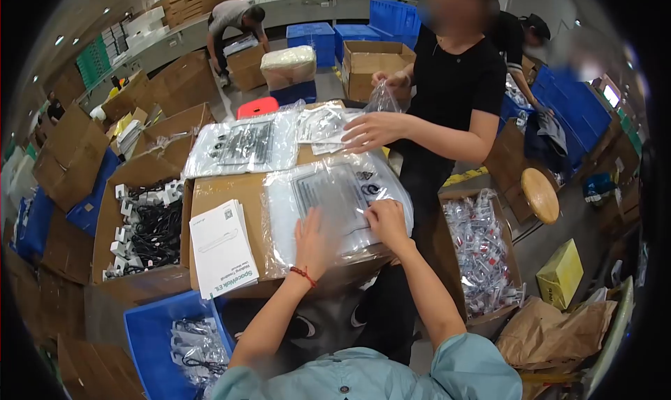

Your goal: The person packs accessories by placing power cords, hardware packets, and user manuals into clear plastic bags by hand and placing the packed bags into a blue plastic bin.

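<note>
A stack of clear plastic bags (286, 222) printed with a dark text block lies on the cardboard surface in front of me. My left hand (314, 243), wearing a red cord bracelet, rests over the stack with fingers stretched out; motion blurs it slightly. On the right part of the same stack, my right hand (388, 224) has its fingers curled and pinched at the film of the top bag. Left of the stack are white user manuals (222, 250). A second pile of printed bags (244, 147) lies farther back.
Across the table, a co-worker (458, 71) handles a clear bag. At left is a carton of black cables (150, 232); a blue bin (140, 330) with bagged cables sits below it. On the right stands a carton of small bagged parts (482, 250). A wooden stool (539, 194) is beyond.
</note>
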Available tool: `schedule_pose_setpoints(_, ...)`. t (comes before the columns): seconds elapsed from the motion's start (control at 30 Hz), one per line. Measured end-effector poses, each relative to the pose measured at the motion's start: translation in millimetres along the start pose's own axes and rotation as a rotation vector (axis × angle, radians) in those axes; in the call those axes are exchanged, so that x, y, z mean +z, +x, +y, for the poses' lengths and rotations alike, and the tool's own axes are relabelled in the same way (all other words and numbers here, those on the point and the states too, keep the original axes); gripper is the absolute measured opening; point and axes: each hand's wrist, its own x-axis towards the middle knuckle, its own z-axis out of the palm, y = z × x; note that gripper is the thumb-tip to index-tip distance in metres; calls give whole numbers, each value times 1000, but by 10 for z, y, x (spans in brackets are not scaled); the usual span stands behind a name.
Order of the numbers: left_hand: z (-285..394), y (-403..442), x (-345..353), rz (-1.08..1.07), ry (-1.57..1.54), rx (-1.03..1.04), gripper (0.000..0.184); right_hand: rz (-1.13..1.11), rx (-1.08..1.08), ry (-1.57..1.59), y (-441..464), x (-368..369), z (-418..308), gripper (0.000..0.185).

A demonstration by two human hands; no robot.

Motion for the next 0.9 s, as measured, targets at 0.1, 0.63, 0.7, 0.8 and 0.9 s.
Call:
schedule_pose_setpoints(0.1, -4, 108, 102, -76, 21, 49, 48, 403, 209, -70, 246, -130, 61, 25)
schedule_pose_setpoints(0.63, -358, -266, -120, -172, 158, 44, 51, 530, 49, 208, 287, -105, -266, 17)
schedule_pose_setpoints(0.7, -397, -270, -147, -204, 127, 47, 51, 482, 5, 234, 259, -107, -312, 14)
schedule_pose_setpoints(0.8, -419, -217, -215, -329, 164, -51, 52, 399, -54, 272, 168, -127, -404, 14)
schedule_pose_setpoints(0.9, -370, -91, -176, -319, 90, -43, 52, 5, 224, 26, 145, -78, -379, 20)
